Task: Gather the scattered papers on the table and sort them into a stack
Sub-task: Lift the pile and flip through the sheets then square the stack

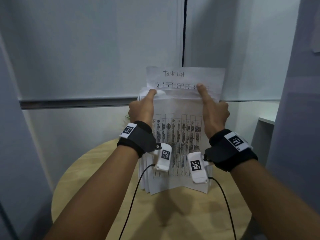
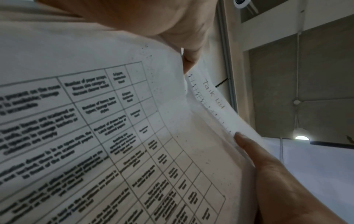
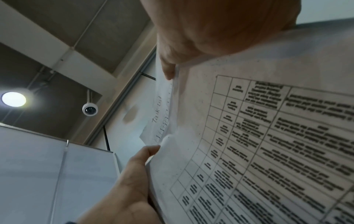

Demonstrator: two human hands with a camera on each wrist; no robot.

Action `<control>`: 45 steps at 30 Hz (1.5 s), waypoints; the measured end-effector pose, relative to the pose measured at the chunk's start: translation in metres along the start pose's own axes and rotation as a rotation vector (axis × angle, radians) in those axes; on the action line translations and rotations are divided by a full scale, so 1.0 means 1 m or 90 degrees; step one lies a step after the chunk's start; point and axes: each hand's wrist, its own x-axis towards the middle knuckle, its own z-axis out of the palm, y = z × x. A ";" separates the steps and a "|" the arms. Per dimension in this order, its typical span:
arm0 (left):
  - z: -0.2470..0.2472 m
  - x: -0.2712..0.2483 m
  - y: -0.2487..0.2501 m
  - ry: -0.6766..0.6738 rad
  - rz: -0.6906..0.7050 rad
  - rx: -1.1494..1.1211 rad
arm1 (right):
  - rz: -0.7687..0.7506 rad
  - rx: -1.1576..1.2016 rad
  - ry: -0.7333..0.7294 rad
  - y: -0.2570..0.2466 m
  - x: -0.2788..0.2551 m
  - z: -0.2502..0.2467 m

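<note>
A bundle of printed papers (image 1: pixel 176 135) stands upright, its fanned bottom edges resting on the round wooden table (image 1: pixel 97 170). My left hand (image 1: pixel 141 110) grips the bundle's left side and my right hand (image 1: pixel 215 111) grips its right side, each with a thumb on the front sheet near the top. A sheet headed "Task List" (image 1: pixel 185 75) sticks up higher at the back. The left wrist view shows the front table sheet (image 2: pixel 114 121), the Task List sheet (image 2: pixel 214 94) and my right thumb (image 2: pixel 268 166). The right wrist view shows the same front sheet (image 3: pixel 268 136) and my left hand (image 3: pixel 134 181).
Pale wall panels with a horizontal rail (image 1: pixel 78 103) stand close behind the table. A white shelf (image 1: pixel 266 122) sits at the right. Black cables (image 1: pixel 133 196) hang from the wrist cameras over the table. A ceiling camera (image 3: pixel 90 109) and lamp (image 3: pixel 13 99) are overhead.
</note>
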 end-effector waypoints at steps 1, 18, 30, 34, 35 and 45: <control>-0.001 0.001 0.000 0.001 -0.007 0.000 | 0.008 0.001 0.002 0.000 0.000 0.000; -0.058 0.014 -0.089 -0.363 0.069 0.068 | -0.167 0.028 -0.103 -0.002 0.012 -0.003; -0.040 0.010 -0.084 -0.328 0.109 0.046 | -0.167 0.130 -0.196 0.009 0.027 -0.013; -0.044 0.012 -0.082 -0.262 0.110 0.016 | -0.114 0.080 -0.358 0.032 0.039 -0.044; -0.046 0.012 -0.081 -0.261 0.114 0.010 | -0.084 0.023 -0.391 0.040 0.039 -0.051; -0.041 0.005 -0.053 -0.301 0.174 -0.026 | -0.159 0.000 -0.315 0.081 0.014 -0.050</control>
